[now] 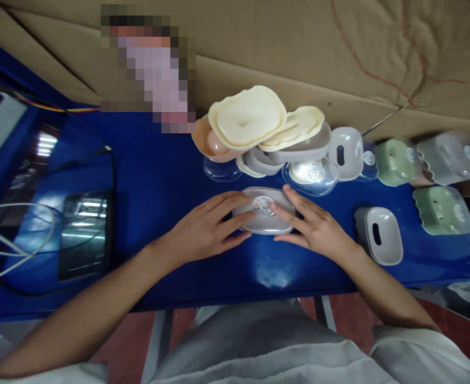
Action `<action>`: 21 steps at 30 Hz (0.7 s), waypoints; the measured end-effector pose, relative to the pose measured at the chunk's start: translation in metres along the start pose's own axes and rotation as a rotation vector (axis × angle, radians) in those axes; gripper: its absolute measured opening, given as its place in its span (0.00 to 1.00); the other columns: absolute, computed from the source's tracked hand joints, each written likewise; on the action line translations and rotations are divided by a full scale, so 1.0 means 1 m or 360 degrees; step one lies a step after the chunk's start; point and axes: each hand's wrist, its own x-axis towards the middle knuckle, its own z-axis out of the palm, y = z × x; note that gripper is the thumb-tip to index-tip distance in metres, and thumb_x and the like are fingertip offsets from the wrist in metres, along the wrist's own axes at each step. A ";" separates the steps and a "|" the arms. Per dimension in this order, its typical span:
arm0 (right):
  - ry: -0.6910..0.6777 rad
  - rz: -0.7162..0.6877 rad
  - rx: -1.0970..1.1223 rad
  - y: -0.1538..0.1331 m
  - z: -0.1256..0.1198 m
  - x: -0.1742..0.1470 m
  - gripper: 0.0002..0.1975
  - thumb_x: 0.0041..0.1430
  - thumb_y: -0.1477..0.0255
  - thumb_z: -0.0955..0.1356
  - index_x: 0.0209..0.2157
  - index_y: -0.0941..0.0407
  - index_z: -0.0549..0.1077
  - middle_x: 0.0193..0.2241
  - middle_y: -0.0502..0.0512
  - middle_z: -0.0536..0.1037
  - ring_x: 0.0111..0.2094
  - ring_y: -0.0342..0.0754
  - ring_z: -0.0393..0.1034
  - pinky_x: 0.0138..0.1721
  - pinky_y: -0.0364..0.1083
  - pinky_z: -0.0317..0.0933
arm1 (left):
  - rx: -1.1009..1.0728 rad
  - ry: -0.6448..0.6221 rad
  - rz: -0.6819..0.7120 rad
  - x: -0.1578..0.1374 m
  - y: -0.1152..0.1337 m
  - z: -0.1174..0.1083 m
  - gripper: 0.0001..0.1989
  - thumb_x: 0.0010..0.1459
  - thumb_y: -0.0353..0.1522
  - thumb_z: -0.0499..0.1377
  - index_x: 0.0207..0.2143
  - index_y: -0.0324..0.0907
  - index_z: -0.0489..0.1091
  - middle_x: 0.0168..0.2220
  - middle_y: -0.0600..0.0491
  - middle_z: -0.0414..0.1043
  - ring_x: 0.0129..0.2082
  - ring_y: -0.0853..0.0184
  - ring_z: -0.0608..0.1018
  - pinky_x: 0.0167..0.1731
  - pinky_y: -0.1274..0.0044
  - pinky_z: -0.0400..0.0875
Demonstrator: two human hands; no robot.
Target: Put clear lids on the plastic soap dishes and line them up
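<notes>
The left hand (203, 226) and right hand (317, 224), both open, rest spread fingers on a grey box (265, 225); its round label (262, 206) is unreadably small.

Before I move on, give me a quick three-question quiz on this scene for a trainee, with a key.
1. True or false: the left hand and the right hand both touch the grey container with the round label.
2. How many green containers stand toward the right end of the blue table?
3. Which lies left of the left hand?
A) a slotted box
B) a dark flat device
C) the green containers

Key: 1. True. 2. Two. 3. B.
</notes>
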 end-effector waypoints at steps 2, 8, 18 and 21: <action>0.0012 0.0044 0.0056 -0.004 0.002 0.002 0.49 0.67 0.61 0.74 0.79 0.42 0.45 0.78 0.62 0.48 0.75 0.63 0.55 0.70 0.62 0.65 | 0.0004 0.0020 0.0032 0.000 0.000 -0.001 0.21 0.69 0.33 0.65 0.61 0.42 0.68 0.60 0.39 0.74 0.62 0.53 0.77 0.60 0.59 0.78; 0.0259 0.0295 -0.0042 -0.015 -0.048 -0.030 0.42 0.68 0.63 0.74 0.76 0.42 0.55 0.77 0.58 0.54 0.73 0.61 0.60 0.72 0.60 0.62 | 0.0083 0.0220 0.0024 0.000 0.010 -0.011 0.23 0.70 0.35 0.64 0.63 0.39 0.67 0.64 0.34 0.68 0.63 0.51 0.76 0.57 0.61 0.79; 0.0894 0.1777 -0.0731 0.067 -0.058 -0.220 0.41 0.62 0.41 0.70 0.67 0.52 0.72 0.66 0.68 0.72 0.63 0.69 0.72 0.61 0.66 0.69 | 0.0155 -0.0069 0.0170 0.003 0.019 0.007 0.16 0.75 0.29 0.53 0.58 0.43 0.77 0.60 0.43 0.76 0.54 0.57 0.82 0.52 0.65 0.80; 0.0791 0.1808 -0.0663 0.078 -0.040 -0.228 0.38 0.67 0.45 0.68 0.70 0.52 0.69 0.68 0.72 0.69 0.66 0.72 0.68 0.59 0.68 0.70 | 0.0100 -0.0103 0.0094 0.002 0.013 0.016 0.16 0.76 0.31 0.52 0.54 0.44 0.79 0.58 0.44 0.78 0.51 0.58 0.83 0.51 0.65 0.81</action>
